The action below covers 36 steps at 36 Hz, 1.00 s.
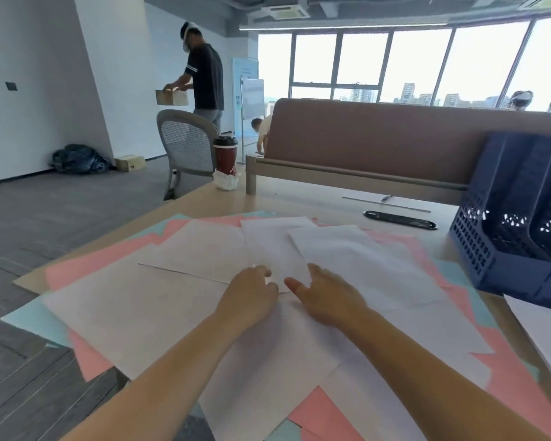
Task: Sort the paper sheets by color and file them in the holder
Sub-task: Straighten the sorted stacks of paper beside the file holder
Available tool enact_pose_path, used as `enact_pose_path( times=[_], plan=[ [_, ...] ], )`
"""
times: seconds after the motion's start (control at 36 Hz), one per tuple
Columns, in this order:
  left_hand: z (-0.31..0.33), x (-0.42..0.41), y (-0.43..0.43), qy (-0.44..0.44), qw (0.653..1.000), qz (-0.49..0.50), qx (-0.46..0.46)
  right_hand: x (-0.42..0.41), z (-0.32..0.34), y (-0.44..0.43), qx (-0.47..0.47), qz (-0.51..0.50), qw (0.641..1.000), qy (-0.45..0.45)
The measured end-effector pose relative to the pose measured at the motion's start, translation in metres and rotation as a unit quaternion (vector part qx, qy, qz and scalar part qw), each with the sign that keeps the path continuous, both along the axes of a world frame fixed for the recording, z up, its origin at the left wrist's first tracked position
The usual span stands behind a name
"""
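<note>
The person shows only as two bare hands and two bare forearms (172, 370). The left hand (252, 297), farther from the holder (477, 249), and the right hand (326, 300), nearer it, are uncovered. Each forearm is slender and smooth.

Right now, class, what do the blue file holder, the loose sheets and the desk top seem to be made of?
File holder: probably moulded plastic, matte navy, with perforated grid walls. Sheets: thin matte paper, lying flat, edges crisp. Desk top: pale smooth surface, perhaps wood-look laminate.
</note>
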<state>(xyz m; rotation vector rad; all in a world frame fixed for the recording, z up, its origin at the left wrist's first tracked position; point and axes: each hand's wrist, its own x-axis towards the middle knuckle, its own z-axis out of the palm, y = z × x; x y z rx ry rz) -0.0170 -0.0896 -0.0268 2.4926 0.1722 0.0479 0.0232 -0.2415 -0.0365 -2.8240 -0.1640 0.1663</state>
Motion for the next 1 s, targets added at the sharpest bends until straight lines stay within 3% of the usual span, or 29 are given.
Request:
enact_pose_path(
  times=[0.11, 0.22, 0.31, 0.42, 0.5, 0.64, 0.72, 0.83, 1.0],
  plan=[
    [0.012, 0.011, -0.001, 0.007, 0.997, 0.031, -0.075, 0.008, 0.01, -0.014, -0.032, -0.03, 0.997, -0.063],
    [0.018, 0.017, -0.005, 0.006, 0.983, 0.078, -0.168, 0.022, 0.005, -0.034, -0.035, -0.107, 0.994, -0.001],
    [0.013, 0.031, -0.005, -0.004, 0.953, 0.128, -0.274, 0.025, -0.002, -0.033, -0.023, -0.095, 0.995, 0.002],
    [0.019, 0.035, -0.004, -0.001, 0.926, 0.169, -0.339, 0.024, -0.007, -0.02, -0.005, -0.054, 0.998, -0.012],
    [0.026, 0.034, -0.007, 0.002, 0.919, 0.167, -0.356, 0.025, -0.005, -0.011, 0.03, -0.02, 0.999, -0.003],
    [0.022, 0.041, -0.015, -0.003, 0.938, 0.134, -0.321, 0.026, 0.003, -0.008, 0.108, 0.015, 0.994, 0.017],
    [0.024, 0.041, -0.018, 0.003, 0.947, 0.111, -0.301, 0.03, 0.004, -0.018, 0.068, -0.022, 0.997, -0.028],
    [0.022, 0.037, -0.019, 0.015, 0.922, 0.117, -0.368, 0.036, -0.001, -0.042, -0.041, -0.106, 0.993, -0.029],
    [0.021, 0.029, -0.019, 0.032, 0.885, 0.13, -0.446, 0.029, -0.005, -0.064, -0.02, -0.136, 0.991, 0.005]
  ],
)
